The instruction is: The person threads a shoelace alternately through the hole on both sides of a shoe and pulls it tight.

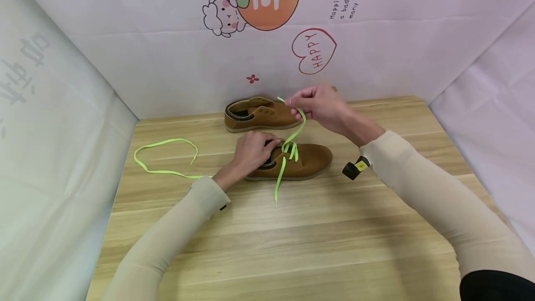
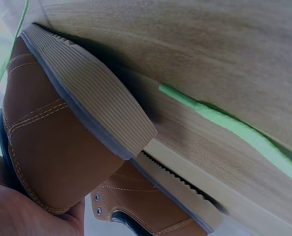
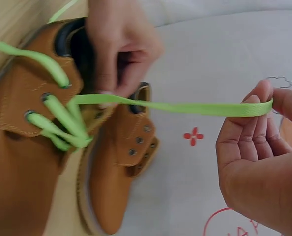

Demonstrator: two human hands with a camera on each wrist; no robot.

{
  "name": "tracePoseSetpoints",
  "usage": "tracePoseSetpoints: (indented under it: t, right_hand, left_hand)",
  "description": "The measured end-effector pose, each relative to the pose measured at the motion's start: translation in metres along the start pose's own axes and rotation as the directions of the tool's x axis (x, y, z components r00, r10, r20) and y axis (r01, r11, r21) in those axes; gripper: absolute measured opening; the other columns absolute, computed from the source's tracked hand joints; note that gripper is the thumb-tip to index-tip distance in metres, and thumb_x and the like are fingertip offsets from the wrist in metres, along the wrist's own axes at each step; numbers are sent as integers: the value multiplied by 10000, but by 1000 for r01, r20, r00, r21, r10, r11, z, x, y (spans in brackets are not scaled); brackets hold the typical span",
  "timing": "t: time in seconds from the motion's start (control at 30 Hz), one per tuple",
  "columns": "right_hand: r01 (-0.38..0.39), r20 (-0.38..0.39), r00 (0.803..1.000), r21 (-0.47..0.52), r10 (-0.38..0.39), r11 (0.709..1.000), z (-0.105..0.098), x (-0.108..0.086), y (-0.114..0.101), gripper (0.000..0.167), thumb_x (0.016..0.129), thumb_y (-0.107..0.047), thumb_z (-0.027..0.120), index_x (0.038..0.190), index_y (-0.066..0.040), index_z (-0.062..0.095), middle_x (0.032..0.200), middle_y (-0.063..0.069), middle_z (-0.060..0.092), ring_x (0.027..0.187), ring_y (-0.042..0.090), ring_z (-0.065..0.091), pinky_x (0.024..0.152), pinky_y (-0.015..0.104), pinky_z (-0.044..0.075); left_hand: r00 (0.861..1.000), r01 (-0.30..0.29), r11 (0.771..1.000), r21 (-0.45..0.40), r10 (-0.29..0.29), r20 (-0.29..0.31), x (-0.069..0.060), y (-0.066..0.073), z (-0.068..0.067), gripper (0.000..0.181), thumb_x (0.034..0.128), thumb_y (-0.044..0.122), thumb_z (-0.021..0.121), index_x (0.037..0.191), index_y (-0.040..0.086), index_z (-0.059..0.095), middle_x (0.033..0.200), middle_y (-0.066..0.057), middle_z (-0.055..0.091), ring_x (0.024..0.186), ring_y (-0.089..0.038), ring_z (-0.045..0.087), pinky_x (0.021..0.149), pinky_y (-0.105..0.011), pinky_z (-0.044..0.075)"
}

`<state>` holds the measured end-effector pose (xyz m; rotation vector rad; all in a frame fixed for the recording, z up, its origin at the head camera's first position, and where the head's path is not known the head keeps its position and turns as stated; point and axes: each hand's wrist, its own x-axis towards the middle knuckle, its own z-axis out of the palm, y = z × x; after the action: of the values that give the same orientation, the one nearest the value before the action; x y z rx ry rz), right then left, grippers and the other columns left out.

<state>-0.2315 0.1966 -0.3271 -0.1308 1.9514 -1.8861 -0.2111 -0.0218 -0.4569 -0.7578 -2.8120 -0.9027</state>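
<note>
A brown shoe (image 1: 313,158) with a bright green lace (image 1: 303,124) through its eyelets lies on the wooden table, toe to the right. My left hand (image 1: 252,148) grips it at the opening; in the right wrist view, the thumb and fingers (image 3: 106,81) pinch the far flap's upper edge beside the lace. Above and right of the shoe, my right hand (image 1: 321,107) pinches the lace near one end. That lace (image 3: 180,109) stretches from the eyelets to the right hand (image 3: 259,147). The left wrist view shows the shoe's heel (image 2: 57,152) and part of the left hand (image 2: 23,216).
A second brown shoe (image 1: 267,114), with bare eyelets, stands behind the first, close to the white printed backdrop (image 1: 188,68). One long lace part (image 1: 160,171) curves over the table (image 1: 251,254) at left; another lace end (image 1: 279,185) hangs in front of the near shoe.
</note>
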Motion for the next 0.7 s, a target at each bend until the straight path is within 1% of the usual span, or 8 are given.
tracePoseSetpoints:
  t: [0.1,0.17,0.3,0.37,0.43,0.53,0.6,0.7]
  right_hand:
    - [-15,2,1000,-102,16,995,-1,-3,11,222,1075,-132,633,1100,49,759,895,104,690,733,179,611,750,302,567]
    - [-27,-9,1000,-170,26,985,-2,-5,20,228,1076,-145,634,1094,45,761,878,103,691,730,183,602,734,306,556]
    - [-51,-39,998,-324,40,945,-2,-10,41,220,1059,-153,660,1032,34,772,815,78,694,692,169,584,683,287,514]
    - [-51,-52,998,-396,33,917,0,-12,52,218,1046,-152,680,995,36,777,796,70,708,668,149,588,660,271,500]
    - [-35,-62,998,-450,7,892,3,-14,62,217,1037,-138,687,964,40,787,789,98,730,630,136,593,620,250,485]
    - [6,-85,995,-520,-59,854,9,-15,75,191,1016,-91,683,928,28,803,791,141,754,591,129,612,568,218,481]
    - [33,-94,990,-547,-101,836,12,-16,82,182,1003,-54,668,919,22,809,777,164,756,573,149,628,534,212,491]
    - [60,-104,983,-584,-148,809,17,-17,92,176,980,-23,655,906,15,811,761,150,756,585,209,675,514,228,530]
  left_hand:
    - [1000,0,1000,-11,0,-2,0,1,0,159,1030,233,716,1058,169,859,945,24,815,560,-82,489,457,-260,357]
    - [1000,-2,1000,-19,2,-1,0,1,0,159,1029,234,717,1057,167,859,921,21,812,531,-75,448,450,-253,333]
    - [1000,2,1000,-22,-2,-1,1,2,1,161,1025,249,722,1060,175,860,884,29,805,504,-60,393,445,-246,305]
    - [1000,10,1000,-20,-10,0,1,1,1,164,1025,259,723,1066,179,860,799,25,779,493,-61,373,442,-246,293]
    - [1000,18,1000,-15,-18,-1,1,1,1,164,1023,267,725,1071,185,859,717,34,734,488,-60,359,439,-245,283]
    - [1000,27,1000,-9,-27,-1,1,0,2,165,1023,273,725,1073,192,860,627,56,654,487,-61,343,438,-246,270]
    - [1000,29,1000,-7,-29,-4,1,0,2,163,1020,274,726,1070,196,861,639,77,661,490,-58,341,440,-246,268]
    - [1000,31,1000,-4,-31,-1,1,0,2,168,1021,279,721,1073,200,860,640,75,672,487,-56,334,443,-245,269]
